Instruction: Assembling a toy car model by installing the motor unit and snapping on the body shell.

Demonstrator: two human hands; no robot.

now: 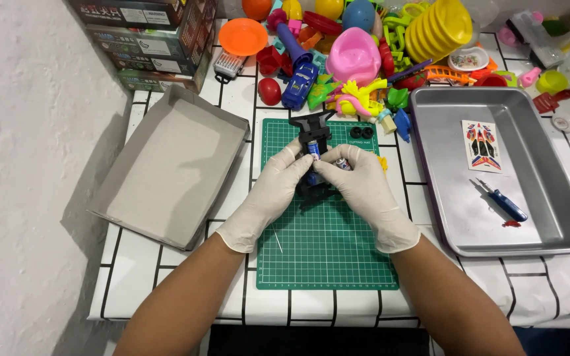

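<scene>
Black toy car chassis (314, 138) on green cutting mat (328, 244), pinched between both gloved grips: left hand (273, 186) at 9 o'clock, right hand (363, 186) at 3 o'clock, fingers closed on it. Blue screwdriver (504, 203) in metal tray (562, 217), 3 o'clock. Cardboard lid (166, 168) at 9. Toy pile (364, 46) at 12.

black toy car chassis (314, 142), lengthwise on green cutting mat (328, 247), held
</scene>
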